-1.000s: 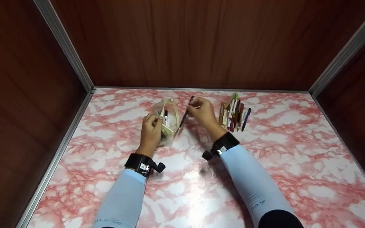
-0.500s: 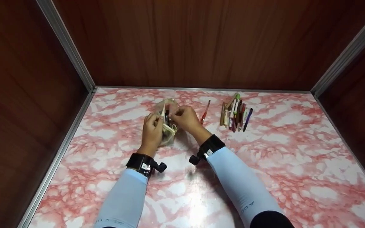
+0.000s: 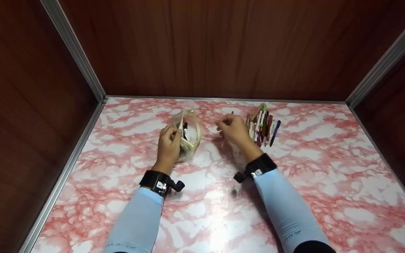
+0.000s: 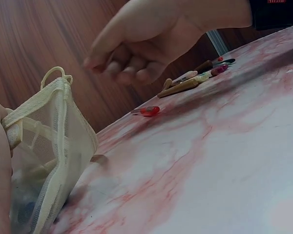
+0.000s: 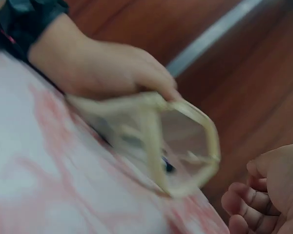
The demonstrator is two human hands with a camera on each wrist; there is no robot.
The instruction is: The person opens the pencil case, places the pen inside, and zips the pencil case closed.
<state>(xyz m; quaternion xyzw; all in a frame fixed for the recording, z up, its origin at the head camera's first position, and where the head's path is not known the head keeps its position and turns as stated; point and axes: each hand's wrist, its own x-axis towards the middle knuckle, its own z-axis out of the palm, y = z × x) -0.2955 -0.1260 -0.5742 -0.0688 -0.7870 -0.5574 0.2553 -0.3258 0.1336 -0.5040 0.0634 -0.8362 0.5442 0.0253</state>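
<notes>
Left hand: the left hand pinches the near-left edge of the pouch between thumb and fingers.
Right hand: the right hand hangs above the counter, right of the pouch and apart from it, fingers loosely bent and relaxed.
Pouch: the pale yellow mesh pouch stands on the counter at the left hand, its mouth gaping; a small loop sticks up at one end.
Inside the pouch: a black-and-white marker shows through the mouth; other contents are too blurred to name.
Red pen: the red pen lies on the counter between pouch and pile, mostly hidden behind the right hand from the head view.
Pile: the pens lie heaped to the right of the right hand, one with a bright green end.
Purple pen: the purple pen lies at the pile's right edge.
Wrists: black straps above light blue sleeves.
Counter surface: red-and-white marbled.
Surround: dark wood panels with grey metal trim.
</notes>
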